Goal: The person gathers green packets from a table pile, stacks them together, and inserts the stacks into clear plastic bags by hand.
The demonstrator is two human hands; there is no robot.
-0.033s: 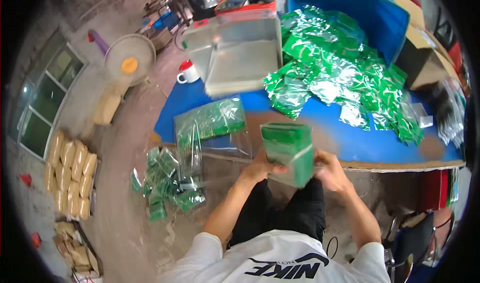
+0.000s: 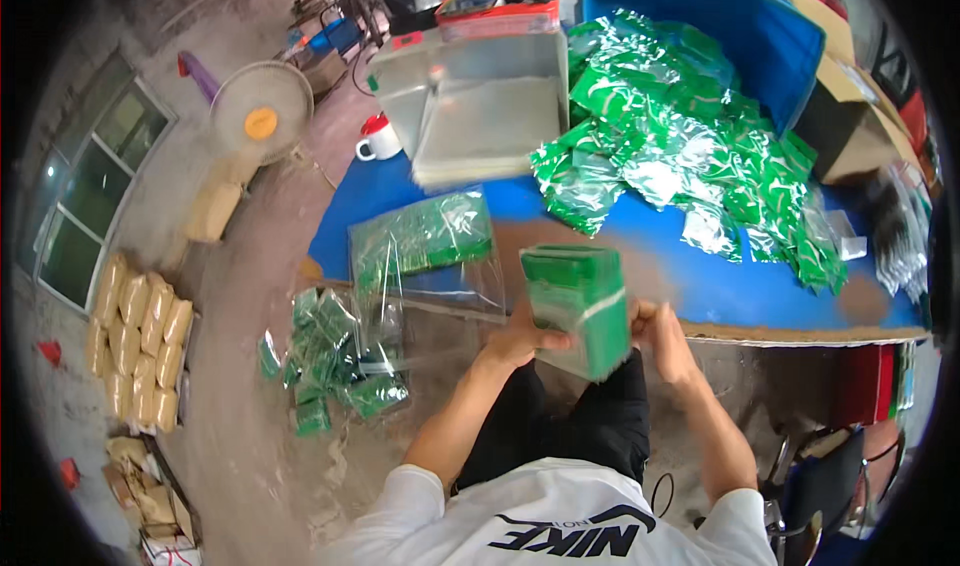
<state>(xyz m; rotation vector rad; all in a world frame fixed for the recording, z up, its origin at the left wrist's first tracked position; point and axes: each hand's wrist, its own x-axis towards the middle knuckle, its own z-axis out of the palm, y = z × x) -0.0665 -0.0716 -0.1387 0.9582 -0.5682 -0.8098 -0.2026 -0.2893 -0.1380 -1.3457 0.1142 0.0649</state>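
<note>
My left hand (image 2: 522,340) is closed round the lower left side of a thick stack of green packets (image 2: 575,306), held upright above my lap at the table's front edge. A thin pale band runs across the stack's right part. Beside that right edge, my right hand (image 2: 660,338) has its fingers curled together; whatever they may pinch is too small to make out. To the left, a clear plastic bag (image 2: 425,241) with rows of green packets inside lies on the blue table (image 2: 510,204), its loose end hanging over the edge.
Loose shiny green packets (image 2: 690,136) spill from a blue bin (image 2: 720,26) at the back right. A metal tray (image 2: 490,131) and a red-and-white mug (image 2: 377,138) stand at the back left. More bagged green packets (image 2: 335,356) lie below the table's left edge. An open carton (image 2: 860,116) stands far right.
My right hand has drawn slightly away from the stack, to the right. The left hand holds the stack in nearly the same place.
</note>
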